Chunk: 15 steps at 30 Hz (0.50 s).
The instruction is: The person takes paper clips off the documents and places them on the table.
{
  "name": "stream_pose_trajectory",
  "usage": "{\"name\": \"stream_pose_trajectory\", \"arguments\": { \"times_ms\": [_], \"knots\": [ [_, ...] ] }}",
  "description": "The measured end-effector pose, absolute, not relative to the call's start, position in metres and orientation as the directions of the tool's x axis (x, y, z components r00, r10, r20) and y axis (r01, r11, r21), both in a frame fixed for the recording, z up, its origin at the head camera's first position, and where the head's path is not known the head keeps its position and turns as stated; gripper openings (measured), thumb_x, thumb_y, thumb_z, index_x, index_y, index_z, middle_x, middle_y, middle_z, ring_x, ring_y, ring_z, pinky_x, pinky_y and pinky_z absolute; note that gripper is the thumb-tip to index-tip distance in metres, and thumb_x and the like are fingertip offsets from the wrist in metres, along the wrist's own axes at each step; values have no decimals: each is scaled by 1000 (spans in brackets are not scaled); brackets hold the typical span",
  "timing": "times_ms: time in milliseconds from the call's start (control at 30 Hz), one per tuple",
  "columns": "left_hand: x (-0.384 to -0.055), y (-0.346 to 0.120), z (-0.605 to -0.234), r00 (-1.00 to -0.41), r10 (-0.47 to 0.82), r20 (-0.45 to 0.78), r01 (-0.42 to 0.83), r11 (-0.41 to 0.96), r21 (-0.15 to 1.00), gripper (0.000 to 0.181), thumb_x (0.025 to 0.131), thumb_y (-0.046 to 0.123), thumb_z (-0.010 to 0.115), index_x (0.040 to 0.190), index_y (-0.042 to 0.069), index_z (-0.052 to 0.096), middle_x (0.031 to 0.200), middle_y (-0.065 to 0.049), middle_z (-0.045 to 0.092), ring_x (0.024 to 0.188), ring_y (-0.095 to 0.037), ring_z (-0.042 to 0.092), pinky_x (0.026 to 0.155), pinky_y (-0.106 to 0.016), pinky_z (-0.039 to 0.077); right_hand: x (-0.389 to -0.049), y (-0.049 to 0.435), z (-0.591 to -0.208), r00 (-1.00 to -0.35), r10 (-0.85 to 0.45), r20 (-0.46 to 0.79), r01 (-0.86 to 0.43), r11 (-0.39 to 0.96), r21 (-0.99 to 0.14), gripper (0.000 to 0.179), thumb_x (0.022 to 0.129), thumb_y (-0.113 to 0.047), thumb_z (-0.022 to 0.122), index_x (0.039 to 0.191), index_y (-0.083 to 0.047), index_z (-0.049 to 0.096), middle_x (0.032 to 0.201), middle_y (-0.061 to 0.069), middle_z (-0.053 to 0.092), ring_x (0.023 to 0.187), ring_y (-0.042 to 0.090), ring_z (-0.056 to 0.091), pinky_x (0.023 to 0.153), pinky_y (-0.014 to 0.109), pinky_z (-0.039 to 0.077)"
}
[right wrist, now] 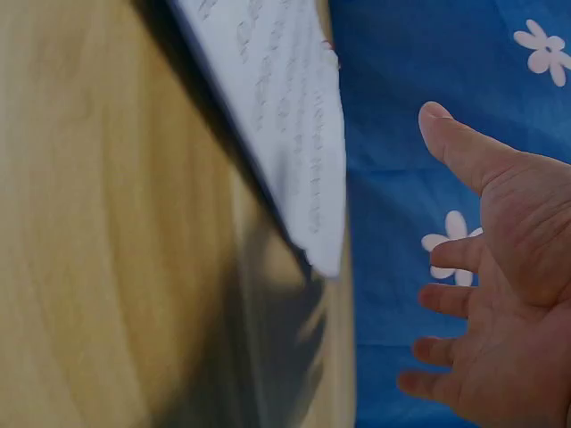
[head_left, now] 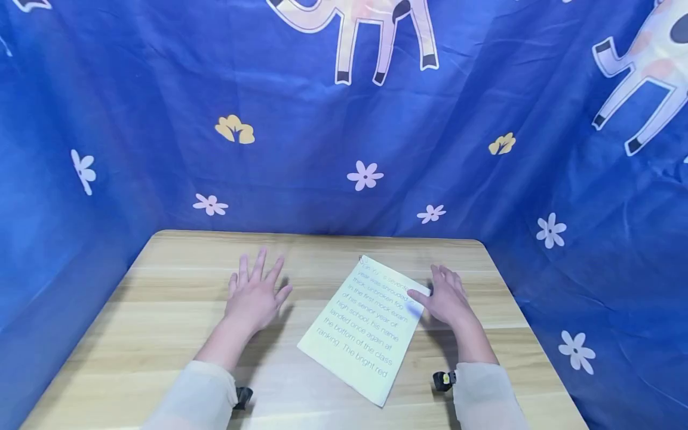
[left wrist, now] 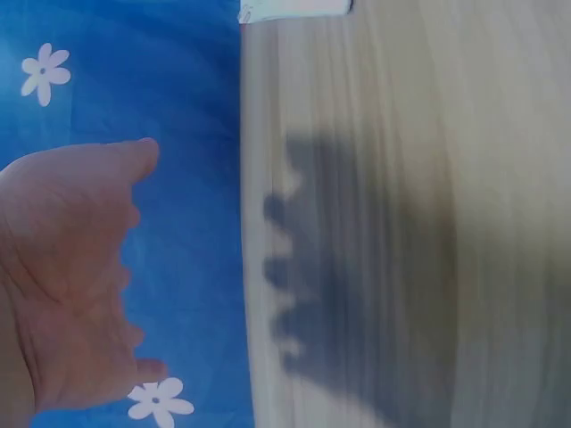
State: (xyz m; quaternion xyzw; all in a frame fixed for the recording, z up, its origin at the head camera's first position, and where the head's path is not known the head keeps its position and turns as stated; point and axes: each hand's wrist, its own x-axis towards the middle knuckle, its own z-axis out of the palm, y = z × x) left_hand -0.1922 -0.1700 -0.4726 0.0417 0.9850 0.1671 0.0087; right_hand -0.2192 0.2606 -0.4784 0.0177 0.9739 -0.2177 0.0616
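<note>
A white page (head_left: 357,328) covered in lines of English text lies tilted on the wooden table, with a small dark mark at its top left corner. My left hand (head_left: 255,301) is over the table to the left of the page, fingers spread and holding nothing. On the other side, my right hand (head_left: 447,298) hovers by the page's upper right corner, its thumb overlapping that corner in the head view. In the right wrist view, the same right hand (right wrist: 522,285) has extended fingers and an empty palm, apart from the page (right wrist: 299,116). Both hands cast shadows on the wood.
The light wooden table (head_left: 177,298) has rounded far corners. A blue curtain (head_left: 290,131) printed with flowers and animals hangs behind it and along both sides. Each wrist carries a small black device at the sleeve cuff.
</note>
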Motion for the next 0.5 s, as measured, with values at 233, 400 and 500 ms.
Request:
{"name": "stream_pose_trajectory", "arguments": {
  "times_ms": [233, 400, 500],
  "knots": [
    [-184, -182, -474, -994, 107, 16, 106, 942, 318, 73, 112, 49, 51, 174, 23, 22, 183, -20, -1, 163, -64, -3, 128, -85, 9, -231, 264, -505, -987, 66, -147, 127, 883, -452, 99, 94, -59, 78, 160, 5, 41, 159, 33, 45, 148, 52, 42, 123, 67, 43],
    [-180, -180, -481, -990, 137, 35, 141, 934, 328, 75, 110, 45, 58, 174, 23, 24, 181, -23, 12, 161, -65, 10, 125, -85, 19, -236, 266, -521, -980, 132, -148, 185, 877, -444, 91, 89, -60, 84, 141, 9, 55, 138, 30, 57, 130, 46, 52, 114, 61, 49],
    [-178, -178, -486, -990, 139, 37, 143, 930, 339, 77, 110, 44, 59, 174, 24, 22, 181, -23, 15, 161, -64, 14, 125, -84, 20, -238, 264, -527, -978, 149, -146, 199, 876, -440, 87, 86, -57, 88, 137, 6, 58, 133, 26, 59, 124, 44, 54, 110, 61, 48]
  ]
}}
